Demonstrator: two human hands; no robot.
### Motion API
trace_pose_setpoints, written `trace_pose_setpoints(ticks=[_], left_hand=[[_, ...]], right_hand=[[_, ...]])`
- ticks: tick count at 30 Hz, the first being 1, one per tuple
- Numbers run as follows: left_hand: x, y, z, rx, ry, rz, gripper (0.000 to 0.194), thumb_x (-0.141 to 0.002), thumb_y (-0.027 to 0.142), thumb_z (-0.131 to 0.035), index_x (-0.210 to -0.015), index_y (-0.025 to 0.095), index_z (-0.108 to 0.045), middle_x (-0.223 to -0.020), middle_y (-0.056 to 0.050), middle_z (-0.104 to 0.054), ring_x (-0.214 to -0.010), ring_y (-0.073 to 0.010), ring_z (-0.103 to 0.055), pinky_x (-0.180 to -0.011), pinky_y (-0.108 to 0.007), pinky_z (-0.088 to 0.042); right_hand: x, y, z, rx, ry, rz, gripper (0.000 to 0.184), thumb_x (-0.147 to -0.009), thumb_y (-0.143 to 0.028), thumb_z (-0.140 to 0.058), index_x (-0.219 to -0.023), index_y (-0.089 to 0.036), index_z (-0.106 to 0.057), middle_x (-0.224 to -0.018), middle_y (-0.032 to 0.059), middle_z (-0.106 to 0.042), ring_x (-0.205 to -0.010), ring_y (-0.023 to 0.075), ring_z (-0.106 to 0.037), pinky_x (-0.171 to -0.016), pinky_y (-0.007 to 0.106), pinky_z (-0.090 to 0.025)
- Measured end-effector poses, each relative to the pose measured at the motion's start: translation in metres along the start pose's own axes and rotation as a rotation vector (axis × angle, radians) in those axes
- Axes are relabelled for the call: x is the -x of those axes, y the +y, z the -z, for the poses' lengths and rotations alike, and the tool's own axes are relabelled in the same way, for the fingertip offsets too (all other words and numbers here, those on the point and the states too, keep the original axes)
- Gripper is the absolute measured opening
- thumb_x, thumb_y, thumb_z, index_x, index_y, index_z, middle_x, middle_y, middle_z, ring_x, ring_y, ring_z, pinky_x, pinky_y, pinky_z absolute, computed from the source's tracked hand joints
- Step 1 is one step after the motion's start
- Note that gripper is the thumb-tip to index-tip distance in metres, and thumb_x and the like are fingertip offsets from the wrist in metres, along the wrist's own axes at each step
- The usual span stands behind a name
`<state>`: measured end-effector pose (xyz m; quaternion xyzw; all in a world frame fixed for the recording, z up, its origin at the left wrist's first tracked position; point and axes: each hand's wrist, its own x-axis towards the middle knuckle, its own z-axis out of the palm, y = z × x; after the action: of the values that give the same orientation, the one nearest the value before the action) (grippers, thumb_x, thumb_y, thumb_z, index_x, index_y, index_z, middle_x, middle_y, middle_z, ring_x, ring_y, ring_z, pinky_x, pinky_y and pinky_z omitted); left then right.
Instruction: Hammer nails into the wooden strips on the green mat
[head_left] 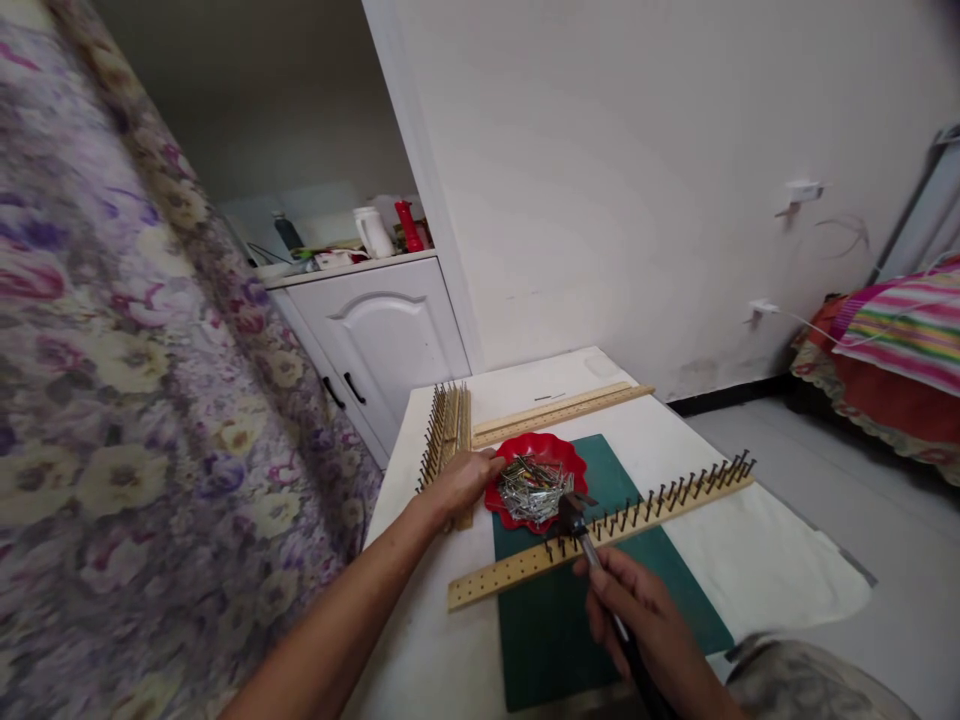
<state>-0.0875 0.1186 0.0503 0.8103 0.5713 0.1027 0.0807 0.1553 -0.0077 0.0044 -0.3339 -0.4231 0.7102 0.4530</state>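
Note:
My right hand is closed around the handle of a claw hammer, whose head is above the wooden strip near the bowl. At the left rim of a red scalloped bowl full of loose nails, my left hand has its fingers on the edge; some fingers are hidden. A wooden strip with rows of holes lies across a green mat. Dark nails stand in its middle and right part, several of them leaning, while the left end shows bare holes.
More wooden strips, some with upright nails, lie at the table's left. Another strip lies along the back beside two loose nails. A floral curtain hangs left, a white cabinet stands behind, and a bed is at right.

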Motion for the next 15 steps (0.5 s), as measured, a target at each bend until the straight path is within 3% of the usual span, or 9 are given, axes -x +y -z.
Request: trace_pose_setpoints(ticks=[3,6,10,15], left_hand=[[0.027,0.011,-0.004,-0.013,0.053,-0.094,0.015,-0.082,0.019,-0.047,-0.08,0.021,-0.061,-0.079,-0.001,-0.06,-0.072,-0.0137,-0.054,-0.068,-0.023,-0.038],[0.059,0.03,-0.022,0.099,0.158,-0.148,0.018,-0.084,0.016,-0.044,-0.088,0.022,-0.06,-0.087,-0.002,-0.062,-0.082,-0.0141,-0.055,-0.073,-0.024,-0.04],[0.09,0.056,-0.05,0.189,0.242,-0.017,0.016,-0.083,0.016,-0.043,-0.08,0.019,-0.058,-0.079,-0.003,-0.059,-0.075,-0.0144,-0.055,-0.067,-0.024,-0.041],[0.099,0.07,-0.068,0.195,0.271,0.085,0.016,-0.081,0.015,-0.042,-0.08,0.019,-0.057,-0.078,-0.002,-0.056,-0.074,-0.0147,-0.054,-0.066,-0.024,-0.04]], right_hand=[[0.003,0.0,0.003,0.015,-0.006,0.027,0.031,-0.081,-0.047,-0.053,-0.085,-0.016,-0.05,-0.047,-0.0069,-0.054,-0.026,0.0017,-0.036,-0.029,0.012,-0.02],[0.004,-0.001,0.005,0.014,-0.002,0.027,0.032,-0.079,-0.047,-0.054,-0.087,-0.016,-0.05,-0.046,-0.0071,-0.054,-0.026,0.0021,-0.036,-0.028,0.012,-0.021],[0.006,-0.003,0.007,0.021,0.006,0.035,0.033,-0.079,-0.047,-0.055,-0.089,-0.016,-0.05,-0.046,-0.0073,-0.053,-0.026,0.0022,-0.035,-0.028,0.012,-0.022],[0.009,-0.002,0.009,0.038,0.012,0.045,0.03,-0.08,-0.045,-0.054,-0.086,-0.016,-0.05,-0.046,-0.0072,-0.053,-0.027,0.0023,-0.036,-0.028,0.012,-0.023]])
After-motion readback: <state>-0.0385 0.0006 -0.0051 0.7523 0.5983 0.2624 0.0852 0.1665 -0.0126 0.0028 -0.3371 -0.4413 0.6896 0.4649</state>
